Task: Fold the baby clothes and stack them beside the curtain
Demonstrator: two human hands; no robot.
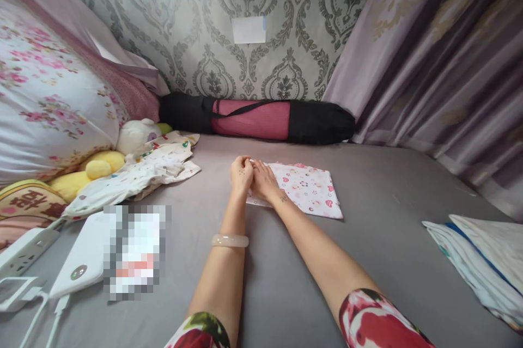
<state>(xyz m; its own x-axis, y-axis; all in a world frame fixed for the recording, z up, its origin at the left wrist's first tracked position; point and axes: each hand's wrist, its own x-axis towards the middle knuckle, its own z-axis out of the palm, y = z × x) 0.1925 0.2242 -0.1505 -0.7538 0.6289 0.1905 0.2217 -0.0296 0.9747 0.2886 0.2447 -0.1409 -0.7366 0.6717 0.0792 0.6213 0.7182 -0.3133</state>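
A white cloth with pink hearts and small flowers lies folded flat on the grey sheet. My left hand is at its left edge, fingers curled and closed on the fabric there; the fingertips are partly hidden. A pale bangle circles the left wrist. Right beside it, my right hand lies palm down on the left part of the cloth with its fingers stretched out. Both hands are close together and cover that end of the cloth.
A black and pink long bag lies along the wall. Folded cloths are at the right. On the left are a crumpled printed garment, plush toys, a white power bank and a power strip with cables.
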